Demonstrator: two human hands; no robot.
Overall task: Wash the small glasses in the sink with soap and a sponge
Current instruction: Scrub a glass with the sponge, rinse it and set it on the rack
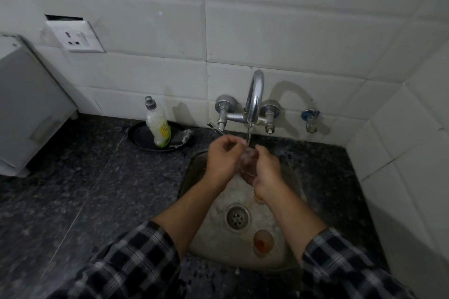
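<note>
- The step in hand looks like rinsing: the left hand [222, 158] and right hand [264, 170] meet under the thin stream from the curved chrome tap [254, 97], over the round steel sink [194, 177].
- Between the fingers [229, 142] sits a small clear drinking glass [247, 161], blurred by water; the right hand's fingers curl closed around it, while the left hand's are bent at its rim (whether they grip or only rub it, I cannot tell).
- No sponge shows in either hand.
- Below the fingers, near the drain [237, 218], stands another small glass with orange residue [263, 240], unwashed; a further orange-tinted one [258, 195] peeks out under the right wrist.
- Left of the fingers, on the dark speckled stone table [73, 189], a pale plastic soap bottle [159, 126] stands in a black dish [138, 137].
- The next move, I judge, calls for setting this glass aside and taking up the stained one.
</note>
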